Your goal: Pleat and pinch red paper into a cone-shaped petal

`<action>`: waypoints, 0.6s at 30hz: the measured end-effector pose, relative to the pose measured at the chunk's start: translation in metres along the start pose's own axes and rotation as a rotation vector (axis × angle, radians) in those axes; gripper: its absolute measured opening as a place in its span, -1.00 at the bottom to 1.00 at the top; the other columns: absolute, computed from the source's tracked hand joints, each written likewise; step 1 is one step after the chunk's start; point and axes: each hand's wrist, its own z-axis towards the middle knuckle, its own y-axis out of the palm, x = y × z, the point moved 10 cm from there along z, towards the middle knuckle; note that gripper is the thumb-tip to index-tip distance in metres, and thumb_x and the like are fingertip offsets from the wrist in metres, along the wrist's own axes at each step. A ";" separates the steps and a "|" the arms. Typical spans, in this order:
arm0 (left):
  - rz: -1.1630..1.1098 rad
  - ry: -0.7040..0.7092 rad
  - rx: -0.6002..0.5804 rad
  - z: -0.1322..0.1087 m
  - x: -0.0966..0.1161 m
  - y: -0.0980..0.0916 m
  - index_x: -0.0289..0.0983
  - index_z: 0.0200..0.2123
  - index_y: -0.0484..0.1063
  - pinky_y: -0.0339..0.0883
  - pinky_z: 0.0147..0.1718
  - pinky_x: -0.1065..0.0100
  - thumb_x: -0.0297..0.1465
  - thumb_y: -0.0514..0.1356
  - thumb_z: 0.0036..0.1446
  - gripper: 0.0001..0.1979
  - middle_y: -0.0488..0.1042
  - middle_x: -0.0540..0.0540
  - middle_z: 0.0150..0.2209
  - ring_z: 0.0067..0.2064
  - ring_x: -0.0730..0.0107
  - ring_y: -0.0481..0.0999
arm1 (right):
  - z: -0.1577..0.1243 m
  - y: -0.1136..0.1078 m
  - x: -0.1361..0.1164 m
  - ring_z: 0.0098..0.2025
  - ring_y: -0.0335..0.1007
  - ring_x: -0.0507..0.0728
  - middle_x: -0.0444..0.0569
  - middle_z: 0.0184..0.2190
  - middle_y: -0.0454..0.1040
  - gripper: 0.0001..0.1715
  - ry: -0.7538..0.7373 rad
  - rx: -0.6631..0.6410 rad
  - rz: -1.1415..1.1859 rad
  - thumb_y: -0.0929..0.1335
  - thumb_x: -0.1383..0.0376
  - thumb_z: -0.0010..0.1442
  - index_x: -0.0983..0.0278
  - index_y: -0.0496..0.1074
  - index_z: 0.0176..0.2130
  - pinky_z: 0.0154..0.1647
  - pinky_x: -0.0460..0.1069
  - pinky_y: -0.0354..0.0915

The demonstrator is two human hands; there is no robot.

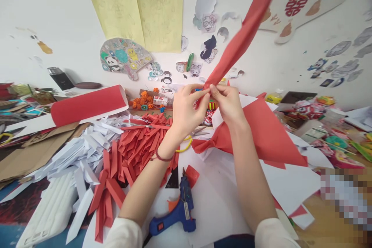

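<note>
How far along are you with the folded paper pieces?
Done: piles of folded red pieces and white pieces lie on the table. In hand: left hand and right hand pinch a long red strip. Left: a large red sheet lies unfolded.

blue glue gun (174, 213), scissors (192, 137), folded red strips (136, 147)

The red strip (247, 31) pinched between the left hand (186, 110) and right hand (228, 104) at frame centre is thin matt paper, creased along its length, as is the red sheet (270, 135) lying right of centre. The folded pieces (139, 143) heaped left of centre are matt red and white paper, and brown cardboard (31, 155) with a dull, rough face lies at the left edge. The blue glue gun (177, 213) at bottom centre is smooth plastic with a slight sheen, and the scissors (192, 137) show bright metal blades and a glossy yellow plastic handle.
</note>
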 end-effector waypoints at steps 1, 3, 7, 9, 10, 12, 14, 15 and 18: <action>-0.088 -0.043 0.026 0.002 -0.007 -0.004 -0.20 -0.19 0.59 0.34 -0.04 0.22 -0.35 0.17 0.28 -0.82 0.61 -0.12 -0.13 -0.09 0.25 0.53 | 0.001 -0.001 0.005 -0.43 0.33 0.05 -0.12 -0.53 0.36 -0.45 0.010 -0.007 0.035 0.48 -0.12 0.06 0.29 0.44 -0.52 -0.37 -0.05 0.29; -0.222 -0.140 0.061 0.003 -0.021 -0.009 -0.20 -0.20 0.59 0.36 -0.09 0.27 -0.35 0.22 0.25 -0.86 0.63 -0.08 -0.19 -0.15 0.31 0.56 | 0.002 0.000 0.010 -0.40 0.39 0.08 -0.11 -0.51 0.41 -0.50 0.021 -0.028 0.082 0.51 -0.08 0.05 0.28 0.46 -0.53 -0.32 -0.02 0.34; -0.346 -0.258 0.037 0.004 -0.035 -0.006 -0.21 -0.23 0.59 0.36 -0.21 0.32 -0.31 0.32 0.17 -0.87 0.64 -0.07 -0.22 -0.26 0.37 0.53 | 0.000 0.007 0.009 -0.31 0.47 0.15 -0.08 -0.46 0.52 -0.60 0.016 -0.092 0.131 0.54 -0.03 0.02 0.25 0.57 -0.42 -0.26 0.02 0.39; -0.364 -0.249 0.025 0.004 -0.033 -0.006 -0.21 -0.29 0.59 0.35 -0.23 0.32 -0.33 0.35 0.13 -0.91 0.63 -0.05 -0.26 -0.28 0.38 0.51 | -0.001 0.010 0.009 -0.29 0.48 0.15 -0.07 -0.42 0.57 -0.62 0.028 -0.124 0.137 0.54 -0.01 0.02 0.25 0.61 -0.36 -0.25 0.02 0.40; -0.366 -0.233 0.028 0.004 -0.031 -0.006 -0.21 -0.32 0.58 0.34 -0.24 0.32 -0.35 0.36 0.11 -0.93 0.62 -0.04 -0.29 -0.29 0.38 0.50 | -0.001 0.011 0.011 -0.29 0.48 0.15 -0.06 -0.40 0.59 -0.62 0.043 -0.137 0.141 0.55 0.00 0.02 0.25 0.62 -0.35 -0.24 0.02 0.39; -0.360 -0.189 0.053 0.004 -0.025 -0.008 -0.21 -0.37 0.56 0.33 -0.24 0.32 -0.39 0.37 0.09 -0.94 0.59 -0.02 -0.33 -0.29 0.38 0.49 | -0.001 0.012 0.015 -0.29 0.48 0.13 -0.05 -0.37 0.61 -0.63 0.084 -0.150 0.172 0.57 0.03 -0.01 0.25 0.63 -0.32 -0.22 0.00 0.39; -0.336 -0.150 0.089 0.003 -0.020 -0.011 -0.22 -0.42 0.52 0.33 -0.22 0.30 -0.42 0.37 0.08 -0.91 0.55 -0.01 -0.37 -0.29 0.37 0.47 | -0.001 0.013 0.018 -0.28 0.49 0.12 -0.07 -0.34 0.61 -0.65 0.114 -0.153 0.233 0.59 0.07 -0.05 0.22 0.64 -0.30 -0.20 -0.01 0.40; -0.322 -0.134 0.102 0.003 -0.018 -0.012 -0.22 -0.44 0.51 0.32 -0.22 0.30 -0.44 0.37 0.08 -0.90 0.53 -0.01 -0.38 -0.28 0.36 0.47 | -0.001 0.014 0.019 -0.27 0.48 0.11 -0.08 -0.33 0.61 -0.66 0.122 -0.154 0.265 0.60 0.10 -0.06 0.21 0.63 -0.30 -0.19 -0.01 0.40; -0.317 -0.106 0.071 0.004 -0.013 -0.011 -0.22 -0.49 0.49 0.33 -0.21 0.29 -0.40 0.37 0.09 -0.85 0.52 -0.01 -0.41 -0.29 0.36 0.46 | -0.004 0.018 0.020 -0.28 0.48 0.09 -0.09 -0.31 0.60 -0.68 0.156 -0.185 0.317 0.61 0.11 -0.07 0.19 0.62 -0.32 -0.19 -0.03 0.40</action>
